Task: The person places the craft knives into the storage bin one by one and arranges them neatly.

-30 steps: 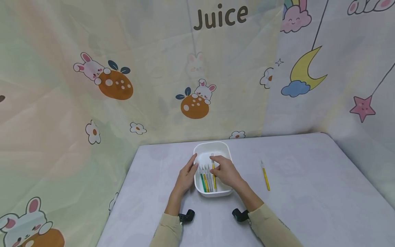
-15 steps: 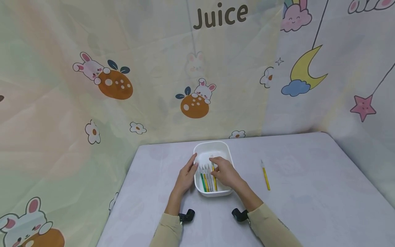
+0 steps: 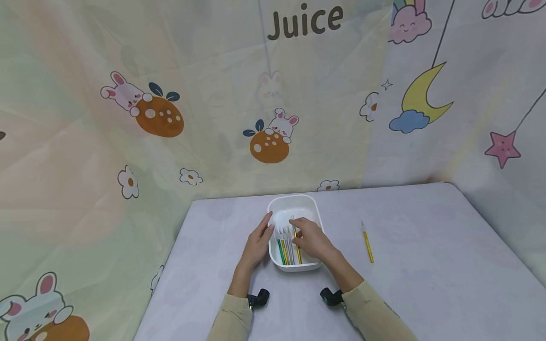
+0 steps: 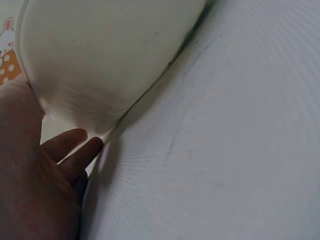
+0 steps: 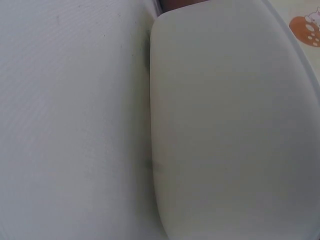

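Observation:
A white plastic tray (image 3: pixel 294 201) stands on the table. My left hand (image 3: pixel 257 246) holds its left side, thumb over the rim and fingers against the outer wall, as the left wrist view shows. Inside the tray, my right hand (image 3: pixel 313 239) pinches a slim yellow pen-like stick (image 3: pixel 299 255) with a pale upper end, partly hidden by the fingers. Just left of it, several similar sticks (image 3: pixel 285 251) in green, yellow and silver lie side by side, pale tips pointing away. The right wrist view shows mostly the tray's outer wall (image 5: pixel 230 120).
Another yellow stick (image 3: pixel 368 246) with a pale pointed tip lies on the table, right of the tray. A white cloth covers the table (image 3: pixel 426 284). Behind it hangs a printed curtain (image 3: pixel 222 142).
The right hand has lowered the yellow stick slightly, and its near end has shifted a little to the right. The left hand and tray stay where they were.

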Demonstrator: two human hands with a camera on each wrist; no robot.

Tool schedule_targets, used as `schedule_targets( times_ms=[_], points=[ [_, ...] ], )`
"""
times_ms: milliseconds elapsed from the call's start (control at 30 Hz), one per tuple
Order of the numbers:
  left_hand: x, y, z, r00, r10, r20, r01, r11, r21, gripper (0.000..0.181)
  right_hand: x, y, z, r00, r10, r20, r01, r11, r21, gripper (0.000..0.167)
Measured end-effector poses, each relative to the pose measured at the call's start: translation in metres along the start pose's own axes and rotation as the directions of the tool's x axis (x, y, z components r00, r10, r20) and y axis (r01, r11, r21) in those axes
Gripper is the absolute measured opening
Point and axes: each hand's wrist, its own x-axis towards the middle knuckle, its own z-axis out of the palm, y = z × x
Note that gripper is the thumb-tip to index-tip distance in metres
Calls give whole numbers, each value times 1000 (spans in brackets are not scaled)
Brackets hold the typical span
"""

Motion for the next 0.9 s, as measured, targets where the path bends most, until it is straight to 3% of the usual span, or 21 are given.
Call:
schedule_targets(
  times_ms=[400,900],
  points=[
    [0,2,0,1000,-10,-3,10,1000,-2,46,1,-1,1,998,38,45,-36,998,-43,58],
    [-1,3,-2,1000,-18,15,18,1000,-21,50,2,1,3,998,28,63,-23,997,-71,57]
  ],
)
